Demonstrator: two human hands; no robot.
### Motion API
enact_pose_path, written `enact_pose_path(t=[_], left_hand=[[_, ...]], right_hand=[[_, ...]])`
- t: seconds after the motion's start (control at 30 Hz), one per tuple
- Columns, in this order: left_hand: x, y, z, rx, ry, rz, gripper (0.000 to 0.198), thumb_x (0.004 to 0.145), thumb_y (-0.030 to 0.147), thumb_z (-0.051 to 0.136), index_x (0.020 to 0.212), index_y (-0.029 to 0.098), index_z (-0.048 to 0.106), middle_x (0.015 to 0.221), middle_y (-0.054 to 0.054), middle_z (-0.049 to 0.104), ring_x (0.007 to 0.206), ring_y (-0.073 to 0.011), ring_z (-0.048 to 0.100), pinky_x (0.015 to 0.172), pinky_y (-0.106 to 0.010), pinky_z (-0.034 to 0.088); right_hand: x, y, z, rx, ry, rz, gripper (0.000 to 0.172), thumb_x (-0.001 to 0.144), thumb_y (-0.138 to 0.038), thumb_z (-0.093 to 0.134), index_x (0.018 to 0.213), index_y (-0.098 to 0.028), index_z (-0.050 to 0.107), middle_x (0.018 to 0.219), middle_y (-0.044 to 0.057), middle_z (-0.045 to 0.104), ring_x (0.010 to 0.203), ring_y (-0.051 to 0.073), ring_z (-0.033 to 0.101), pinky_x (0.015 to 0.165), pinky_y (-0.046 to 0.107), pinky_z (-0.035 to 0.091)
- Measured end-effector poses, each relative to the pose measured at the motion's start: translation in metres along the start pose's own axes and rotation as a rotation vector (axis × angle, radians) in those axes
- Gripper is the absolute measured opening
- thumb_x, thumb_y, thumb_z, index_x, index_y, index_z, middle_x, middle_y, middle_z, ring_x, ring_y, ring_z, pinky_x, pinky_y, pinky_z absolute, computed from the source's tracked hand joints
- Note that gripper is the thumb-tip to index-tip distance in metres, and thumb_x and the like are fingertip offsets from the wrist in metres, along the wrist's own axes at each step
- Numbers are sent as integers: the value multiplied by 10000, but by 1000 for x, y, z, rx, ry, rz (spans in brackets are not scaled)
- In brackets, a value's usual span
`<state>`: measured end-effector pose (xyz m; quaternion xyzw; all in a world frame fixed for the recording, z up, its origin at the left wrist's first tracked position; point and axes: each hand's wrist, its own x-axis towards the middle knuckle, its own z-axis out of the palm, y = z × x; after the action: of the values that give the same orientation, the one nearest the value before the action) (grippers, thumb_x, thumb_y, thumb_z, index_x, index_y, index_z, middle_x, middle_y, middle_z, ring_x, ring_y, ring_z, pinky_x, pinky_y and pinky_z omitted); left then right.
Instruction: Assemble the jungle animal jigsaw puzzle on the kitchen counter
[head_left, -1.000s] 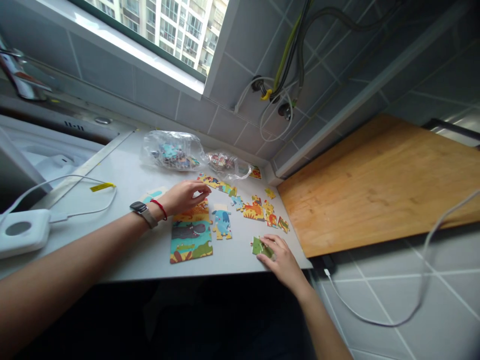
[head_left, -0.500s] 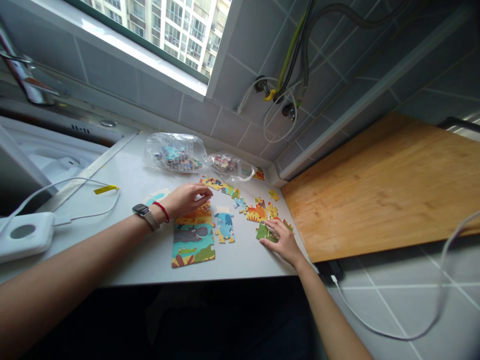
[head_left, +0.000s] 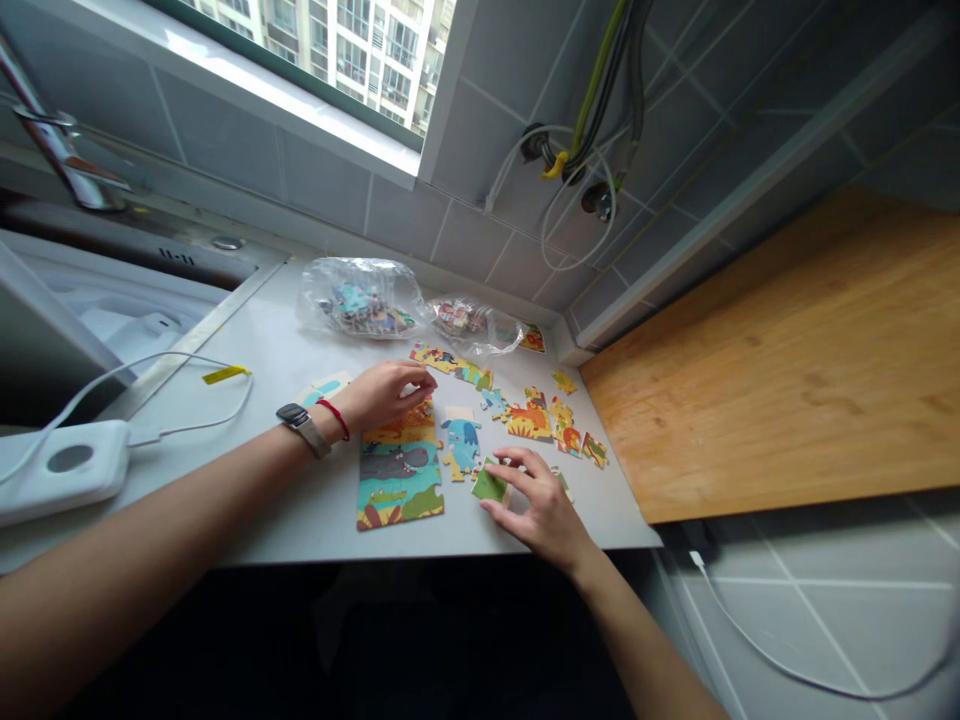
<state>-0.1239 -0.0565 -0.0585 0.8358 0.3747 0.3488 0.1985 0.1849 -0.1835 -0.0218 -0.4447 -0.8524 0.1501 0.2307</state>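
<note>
A part-built jigsaw block (head_left: 398, 482) with a grey hippo lies on the white counter (head_left: 292, 500). My left hand (head_left: 386, 391) rests at its top edge, fingers curled down onto the pieces there. My right hand (head_left: 541, 505) lies near the counter's front edge, fingertips pinching a green puzzle piece (head_left: 489, 485) just right of the block. A blue elephant piece (head_left: 460, 445) sits between the two hands. Loose orange and yellow pieces (head_left: 544, 420) are scattered to the right.
Two clear bags of puzzle pieces (head_left: 358, 298) lie at the back by the tiled wall. A white device (head_left: 60, 468) with a cable sits at the left. A wooden board (head_left: 780, 370) adjoins the counter on the right; a sink is at far left.
My right hand has slid the green piece left, from beside the loose orange pieces to the right edge of the built block. My left hand has stayed put.
</note>
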Motion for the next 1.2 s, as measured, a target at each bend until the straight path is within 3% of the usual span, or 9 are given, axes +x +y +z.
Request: enact_pose_path(t=[0.13, 0.3, 0.47, 0.63, 0.73, 0.83, 1.03, 1.2], left_hand=[[-1, 0, 1, 16, 3, 26, 259, 1005, 331, 547, 939, 186, 751, 910, -61, 771, 808, -185, 694, 760, -296, 526], [-2, 1, 0, 35, -9, 46, 250, 1013, 312, 540, 957, 191, 752, 938, -68, 767, 839, -192, 693, 796, -313, 537], [-2, 4, 1, 31, -22, 46, 245, 1008, 310, 546, 953, 187, 751, 938, -72, 763, 846, -202, 690, 804, -324, 537], [-2, 1, 2, 32, -18, 51, 246, 1011, 315, 545, 955, 194, 751, 945, -69, 762, 842, -198, 689, 798, -319, 531], [-2, 0, 2, 34, -19, 58, 242, 1013, 311, 545, 956, 198, 751, 948, -67, 763, 849, -197, 690, 802, -318, 531], [-2, 0, 1, 34, -22, 59, 236, 1010, 308, 552, 951, 196, 751, 943, -68, 763, 844, -197, 690, 802, -320, 531], [-2, 2, 2, 34, -19, 51, 237, 1008, 306, 554, 951, 192, 754, 942, -73, 759, 856, -202, 693, 807, -322, 532], [-3, 10, 1, 24, -62, 75, 264, 1020, 353, 558, 989, 190, 763, 971, -85, 757, 881, -215, 685, 843, -351, 541]], right_hand=[[-9, -23, 23, -35, 31, 130, 336, 877, -291, 790, 1206, -232, 750, 1196, 120, 670, 1121, 287, 674, 1010, 452, 596], [-14, -31, 38, -2, 93, 269, 366, 906, -397, 783, 1212, -198, 746, 1125, 123, 659, 1079, 292, 674, 994, 444, 593], [-19, -32, 32, 87, 27, 346, 346, 959, -358, 711, 1261, -192, 743, 1181, 116, 628, 1033, 245, 689, 991, 388, 592], [-21, -34, 20, 135, -68, 423, 492, 866, -325, 798, 1336, -211, 705, 1190, 88, 626, 1035, 237, 689, 1016, 389, 587], [-21, -36, 21, 156, -59, 483, 624, 804, -360, 856, 1377, -201, 668, 1194, 89, 619, 977, 229, 690, 958, 379, 612], [-20, -40, 27, 105, -13, 529, 653, 767, -380, 881, 1354, -188, 672, 1207, 102, 614, 1073, 272, 677, 1022, 417, 587], [-19, -43, 26, 86, -33, 499, 539, 801, -334, 815, 1307, -188, 702, 1216, 104, 619, 1188, 282, 662, 1099, 412, 545], [-25, -31, 15, 148, -89, 317, 533, 854, -234, 750, 1379, -212, 663, 1358, 124, 635, 1296, 264, 628, 1162, 417, 502]])
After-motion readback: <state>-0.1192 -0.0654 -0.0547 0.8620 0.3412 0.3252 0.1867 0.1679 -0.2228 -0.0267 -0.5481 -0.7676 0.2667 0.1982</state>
